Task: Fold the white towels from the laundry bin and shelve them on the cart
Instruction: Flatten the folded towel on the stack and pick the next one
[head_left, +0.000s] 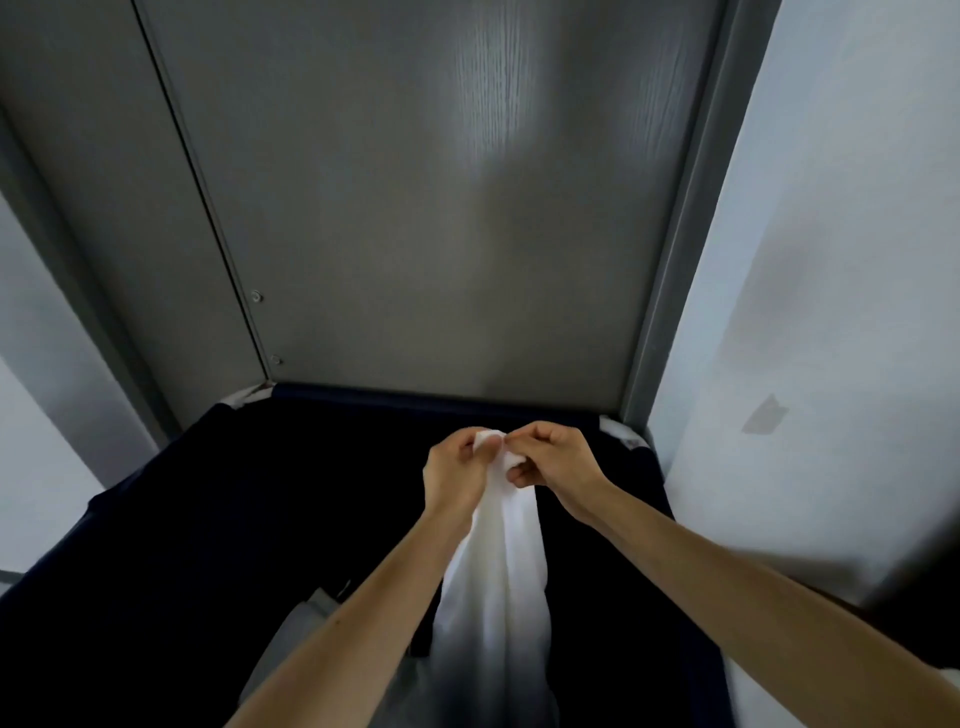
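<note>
Nearest us the white towel (498, 571) hangs in a long bunched column down into the dark laundry bin (208, 493), its lower end blurred toward the bin's near edge. Above it, over the middle of the bin, our left hand (457, 467) and right hand (556, 457) meet, each pinching the towel's top between thumb and curled fingers. Beyond the bin's far rim stands a grey door (441, 208); no cart is in view. We judge the risk lies in spreading: such shallow pinches could slip as our hands part, dropping a corner into the bin, or we may hold no true corners and fold crooked.
</note>
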